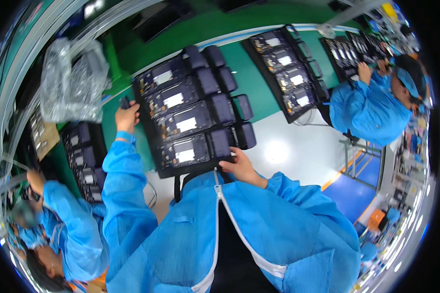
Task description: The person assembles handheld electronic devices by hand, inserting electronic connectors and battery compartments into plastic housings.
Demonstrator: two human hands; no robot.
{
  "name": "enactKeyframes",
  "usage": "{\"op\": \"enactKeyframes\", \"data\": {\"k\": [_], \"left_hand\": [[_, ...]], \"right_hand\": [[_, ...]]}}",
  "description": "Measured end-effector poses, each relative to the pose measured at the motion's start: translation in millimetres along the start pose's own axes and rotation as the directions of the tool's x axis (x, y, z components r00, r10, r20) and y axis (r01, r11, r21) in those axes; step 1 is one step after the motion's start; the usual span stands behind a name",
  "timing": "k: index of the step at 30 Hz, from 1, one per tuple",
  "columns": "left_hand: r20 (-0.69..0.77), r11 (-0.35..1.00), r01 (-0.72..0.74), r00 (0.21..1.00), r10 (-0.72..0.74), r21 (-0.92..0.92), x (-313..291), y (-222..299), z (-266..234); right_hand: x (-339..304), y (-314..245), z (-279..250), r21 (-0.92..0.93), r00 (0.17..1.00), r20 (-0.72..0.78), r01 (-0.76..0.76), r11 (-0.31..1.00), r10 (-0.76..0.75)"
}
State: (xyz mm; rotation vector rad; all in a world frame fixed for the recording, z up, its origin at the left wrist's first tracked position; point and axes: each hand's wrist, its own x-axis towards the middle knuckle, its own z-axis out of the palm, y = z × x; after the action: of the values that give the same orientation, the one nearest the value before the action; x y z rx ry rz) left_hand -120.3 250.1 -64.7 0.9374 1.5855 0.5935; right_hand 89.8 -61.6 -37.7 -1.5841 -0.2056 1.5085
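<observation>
On the green bench in front of me lies a black tray (156, 151), slanting slightly, with several opened electronic devices (185, 155) in a column. Each one shows a circuit board and a white label. Dark purple-black covers (221, 141) sit to their right, some sticking out past the tray. My left hand (126, 119), beside the tray's left edge, is closed around a small dark object (124, 102) whose kind I cannot make out. At the near right corner, my right hand (242, 168) grips the tray's edge, fingers against the nearest cover.
A similar loaded tray (283, 73) lies farther right on the bench (259, 97), and another (83, 161) to the left. Clear plastic wrapping (73, 80) hangs at the upper left. Co-workers in blue sit at the right (366, 107) and lower left (78, 229).
</observation>
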Motion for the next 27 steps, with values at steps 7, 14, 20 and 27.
{"op": "enactKeyframes", "data": {"k": [7, 14, 20, 27], "left_hand": [[0.304, 0.985, 0.141, 0.947, -0.105, -0.097, 17.9, -5.7, -21.1], [0.278, 0.974, 0.081, 0.960, -0.020, -0.211, -39.4, 43.1, -5.2], [0.382, 0.934, 0.052, 0.919, 0.094, -0.355, -87.3, 97.4, 71.0], [0.448, 0.921, 0.081, 0.888, 0.107, -0.380, -97.5, 113.1, 231.4]], "right_hand": [[-0.5, 5.1, 5.7, 0.097, 0.985, -0.123, 0.135, 0.986, -0.122], [-23.6, -46.3, -24.9, 0.107, 0.981, -0.154, 0.134, 0.985, -0.116], [-30.8, -108.5, -106.1, 0.028, 0.915, -0.261, 0.325, 0.945, -0.307], [-2.8, -151.4, -231.2, -0.105, 0.803, -0.475, 0.354, 0.929, -0.359]]}}
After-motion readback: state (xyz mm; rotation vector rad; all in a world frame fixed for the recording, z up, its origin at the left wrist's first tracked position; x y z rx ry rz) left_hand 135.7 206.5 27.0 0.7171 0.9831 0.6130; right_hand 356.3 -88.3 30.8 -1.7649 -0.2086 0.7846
